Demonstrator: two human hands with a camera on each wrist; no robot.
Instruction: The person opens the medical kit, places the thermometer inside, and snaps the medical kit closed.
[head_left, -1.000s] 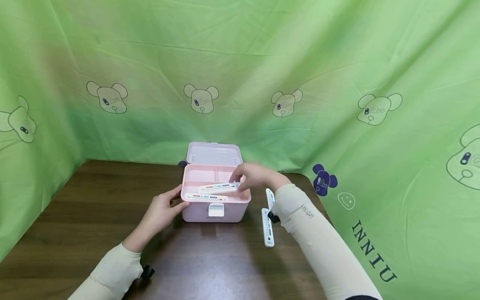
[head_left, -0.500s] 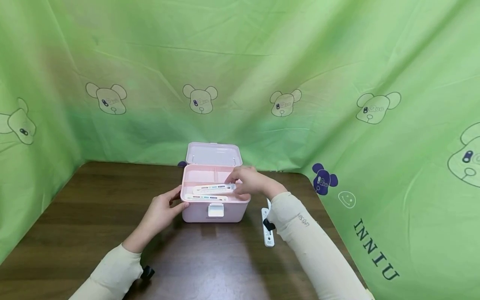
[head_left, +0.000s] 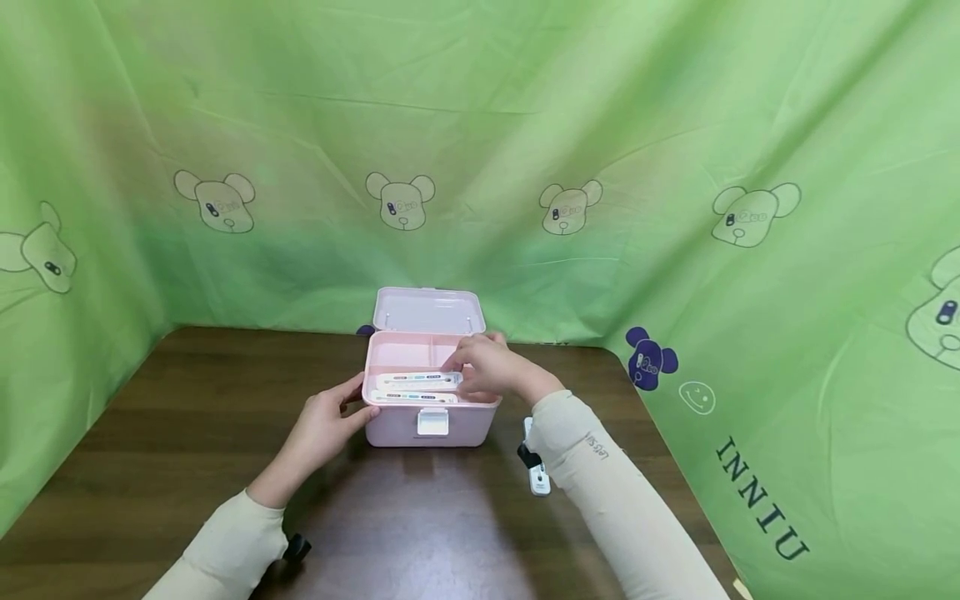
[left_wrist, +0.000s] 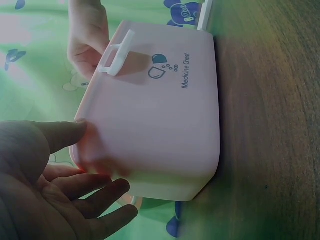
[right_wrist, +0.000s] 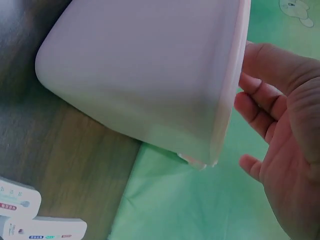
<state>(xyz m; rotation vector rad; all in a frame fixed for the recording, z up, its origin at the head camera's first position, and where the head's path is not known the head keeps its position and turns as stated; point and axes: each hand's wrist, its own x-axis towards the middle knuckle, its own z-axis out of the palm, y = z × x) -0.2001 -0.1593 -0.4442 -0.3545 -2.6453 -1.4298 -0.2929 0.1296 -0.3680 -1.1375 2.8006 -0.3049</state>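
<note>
An open pink medicine chest stands on the table. My left hand holds its front left corner, thumb on the front face at the rim and fingers along the side. Inside the front compartment lie two slim white wall thermometers, a front one and a rear one, with coloured labels along them. Reaching over the right rim, my right hand pinches the right end of the rear thermometer. In the right wrist view its fingertips are partly hidden behind the chest rim.
Two more white thermometers, one nearer and one beside it, lie on the wooden table right of the chest, partly under the right sleeve in the head view. The chest lid leans back near the green curtain.
My right hand has moved left and slightly down, and the rear thermometer has shifted left and turned level beside the front one. The left hand keeps its hold on the corner.
</note>
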